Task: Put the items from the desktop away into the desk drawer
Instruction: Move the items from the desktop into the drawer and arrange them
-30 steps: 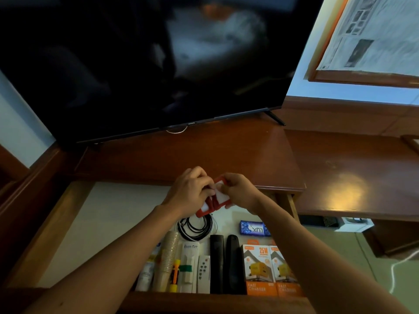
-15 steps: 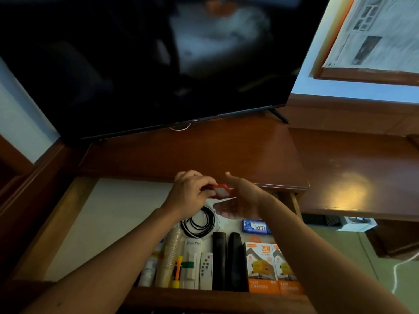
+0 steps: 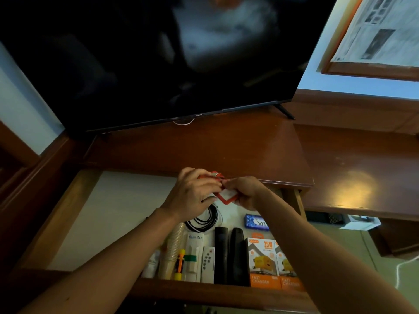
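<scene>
Both hands meet over the open desk drawer [image 3: 68, 223], just in front of the table [image 3: 204, 152] edge. The left hand [image 3: 192, 196] has its fingers curled round a small red-framed card holder [image 3: 223, 197], whose white face and red corner show between the two hands. The right hand [image 3: 246, 191] pinches the same holder from the other side, so both hands' grip is closed on it. A second red edge with a small metal clip shows just above the left hand's knuckles; whether it belongs to the same holder cannot be told.

Under the hands, on the drawer's pale floor, lies a coil of black cable [image 3: 204, 219]. Nearer the drawer's front wall stands a row of things side by side: a white tube [image 3: 151, 266], a stack of paper cups [image 3: 173, 250], an orange and yellow marker [image 3: 180, 264], a white remote with a green band [image 3: 192, 257], a small white remote with buttons [image 3: 208, 264], two black remotes [image 3: 229, 257], and two orange fast-charger boxes [image 3: 263, 261]. Behind the boxes, toward the table, lies a blue packet [image 3: 256, 222]. The left half of the drawer shows only its pale lining.

At the back of the table stands a dark television [image 3: 147, 64], its screen off.
</scene>
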`<state>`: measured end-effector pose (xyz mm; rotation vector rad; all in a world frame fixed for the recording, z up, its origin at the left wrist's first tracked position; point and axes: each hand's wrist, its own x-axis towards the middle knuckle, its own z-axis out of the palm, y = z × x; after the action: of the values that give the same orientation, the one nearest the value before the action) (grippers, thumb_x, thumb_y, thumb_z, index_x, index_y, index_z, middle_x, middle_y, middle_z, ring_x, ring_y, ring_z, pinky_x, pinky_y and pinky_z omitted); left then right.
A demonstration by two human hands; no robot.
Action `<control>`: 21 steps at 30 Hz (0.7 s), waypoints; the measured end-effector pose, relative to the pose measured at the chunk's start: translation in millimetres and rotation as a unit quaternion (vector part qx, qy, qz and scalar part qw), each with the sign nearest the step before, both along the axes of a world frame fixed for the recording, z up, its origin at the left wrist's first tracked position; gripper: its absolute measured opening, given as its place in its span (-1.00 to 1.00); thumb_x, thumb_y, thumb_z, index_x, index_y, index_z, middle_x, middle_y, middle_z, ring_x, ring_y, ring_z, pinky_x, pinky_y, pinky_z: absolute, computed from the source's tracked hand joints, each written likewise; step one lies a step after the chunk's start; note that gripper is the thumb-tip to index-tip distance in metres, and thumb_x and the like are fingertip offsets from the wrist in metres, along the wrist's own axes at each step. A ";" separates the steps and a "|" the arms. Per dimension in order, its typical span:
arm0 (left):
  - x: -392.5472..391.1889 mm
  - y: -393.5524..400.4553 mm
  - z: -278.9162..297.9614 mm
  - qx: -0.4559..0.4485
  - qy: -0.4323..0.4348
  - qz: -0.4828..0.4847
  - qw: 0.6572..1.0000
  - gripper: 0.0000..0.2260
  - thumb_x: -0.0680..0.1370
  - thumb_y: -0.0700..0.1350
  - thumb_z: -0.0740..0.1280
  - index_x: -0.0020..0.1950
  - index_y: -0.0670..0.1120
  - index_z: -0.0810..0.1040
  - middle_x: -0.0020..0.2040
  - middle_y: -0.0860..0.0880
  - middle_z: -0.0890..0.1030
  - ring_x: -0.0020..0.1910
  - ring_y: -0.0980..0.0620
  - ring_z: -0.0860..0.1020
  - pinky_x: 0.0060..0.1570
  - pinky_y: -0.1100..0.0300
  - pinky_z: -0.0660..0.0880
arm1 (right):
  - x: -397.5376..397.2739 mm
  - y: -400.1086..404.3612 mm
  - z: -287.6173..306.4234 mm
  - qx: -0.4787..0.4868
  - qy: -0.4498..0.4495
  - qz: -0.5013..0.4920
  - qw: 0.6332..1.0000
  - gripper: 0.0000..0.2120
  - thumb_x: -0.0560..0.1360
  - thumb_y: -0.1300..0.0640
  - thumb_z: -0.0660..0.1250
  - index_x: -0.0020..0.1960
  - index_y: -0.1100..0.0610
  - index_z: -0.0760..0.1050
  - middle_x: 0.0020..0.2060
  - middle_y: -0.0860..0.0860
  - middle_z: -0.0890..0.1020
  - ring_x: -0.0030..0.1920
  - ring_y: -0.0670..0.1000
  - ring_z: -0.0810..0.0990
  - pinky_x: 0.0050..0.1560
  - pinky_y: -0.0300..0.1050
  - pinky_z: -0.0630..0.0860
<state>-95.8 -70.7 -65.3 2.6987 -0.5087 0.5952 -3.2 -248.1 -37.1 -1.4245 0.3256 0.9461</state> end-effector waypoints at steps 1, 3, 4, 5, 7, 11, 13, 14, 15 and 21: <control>-2.9 4.3 -0.5 0.000 0.012 0.010 1.000 -0.70 0.44 0.03 0.49 0.17 0.06 0.66 0.23 0.14 0.62 0.29 0.02 0.46 0.20 -0.04 0.31 | 0.5 2.0 -3.6 -0.021 -0.022 -0.007 1.000 -0.69 0.53 0.30 0.39 0.25 0.30 0.46 0.07 0.22 0.64 0.00 0.14 0.66 -0.18 -0.02 0.62; -10.0 14.7 -2.8 -0.013 0.028 0.039 0.999 -0.66 0.46 0.03 0.44 0.24 0.05 0.61 0.29 0.11 0.58 0.32 0.04 0.44 0.21 -0.01 0.30 | 0.4 7.0 -12.6 -0.061 -0.071 -0.014 0.996 -0.71 0.52 0.28 0.42 0.21 0.27 0.48 0.05 0.21 0.64 -0.01 0.15 0.67 -0.18 -0.01 0.63; -12.7 21.0 -5.2 -0.022 0.037 0.061 0.997 -0.65 0.48 0.03 0.41 0.26 0.06 0.60 0.31 0.10 0.56 0.33 0.05 0.43 0.22 -0.02 0.31 | 0.4 9.6 -18.3 -0.073 -0.091 -0.016 0.993 -0.73 0.52 0.27 0.43 0.19 0.26 0.50 0.03 0.20 0.66 -0.03 0.14 0.68 -0.17 -0.01 0.64; -14.5 28.7 -8.7 -0.027 0.049 0.087 0.995 -0.64 0.49 0.03 0.38 0.28 0.05 0.58 0.33 0.08 0.55 0.34 0.04 0.42 0.24 -0.06 0.33 | 0.3 12.5 -23.9 -0.081 -0.104 -0.018 0.991 -0.75 0.52 0.27 0.44 0.17 0.25 0.52 0.02 0.20 0.67 -0.06 0.13 0.69 -0.17 0.00 0.64; -16.4 45.5 -16.1 -0.023 0.092 0.148 0.984 -0.60 0.54 0.07 0.31 0.37 0.05 0.52 0.41 0.04 0.49 0.41 0.02 0.37 0.32 -0.15 0.32 | -2.8 19.6 -32.4 -0.091 -0.114 -0.007 0.989 -0.79 0.52 0.25 0.45 0.13 0.22 0.54 0.02 0.18 0.68 -0.08 0.11 0.69 -0.16 0.00 0.64; -12.2 78.4 -29.3 -0.011 0.204 0.246 0.948 -0.45 0.64 0.17 0.16 0.61 0.10 0.14 0.63 0.01 0.08 0.60 -0.04 0.02 0.51 -0.13 -0.05 | -11.8 37.3 -44.2 -0.112 -0.126 0.043 0.985 -0.83 0.54 0.26 0.40 0.13 0.20 0.54 0.00 0.12 0.65 -0.08 0.06 0.67 -0.26 -0.12 0.58; -6.8 96.2 -34.8 0.008 0.244 0.268 0.932 -0.40 0.65 0.23 0.07 0.63 0.15 -0.06 0.64 0.01 -0.14 0.61 -0.04 -0.15 0.52 -0.11 -0.21 | -16.1 50.1 -50.4 -0.126 -0.129 0.058 0.982 -0.83 0.54 0.26 0.40 0.13 0.19 0.56 0.00 0.13 0.66 -0.09 0.05 0.67 -0.30 -0.15 0.57; -3.4 105.8 -37.6 0.017 0.257 0.273 0.927 -0.39 0.64 0.25 0.04 0.63 0.16 -0.12 0.64 0.00 -0.20 0.61 -0.05 -0.20 0.51 -0.11 -0.25 | -17.8 56.9 -54.8 -0.139 -0.132 0.066 0.979 -0.83 0.54 0.24 0.41 0.13 0.17 0.57 0.00 0.12 0.66 -0.10 0.04 0.67 -0.30 -0.16 0.56; 0.6 115.5 -39.7 0.026 0.265 0.274 0.924 -0.38 0.64 0.27 0.02 0.62 0.17 -0.16 0.63 -0.02 -0.23 0.60 -0.06 -0.22 0.51 -0.12 -0.27 | -19.3 64.0 -59.4 -0.157 -0.136 0.076 0.975 -0.84 0.55 0.22 0.41 0.12 0.15 0.57 0.00 0.10 0.66 -0.11 0.02 0.67 -0.29 -0.17 0.56; 30.5 173.5 -45.8 0.072 0.301 0.256 0.916 -0.37 0.62 0.33 -0.07 0.61 0.17 -0.21 0.63 -0.07 -0.26 0.60 -0.12 -0.26 0.51 -0.19 -0.29 | -28.5 105.8 -83.9 -0.226 -0.156 0.119 0.954 -0.82 0.59 0.14 0.36 0.19 0.05 0.54 0.04 0.03 0.61 -0.03 0.01 0.62 -0.17 -0.18 0.55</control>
<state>-65.2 102.8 -111.1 2.9500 0.3397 -0.1918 -31.7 -142.3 -121.0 -2.0416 0.1366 0.8500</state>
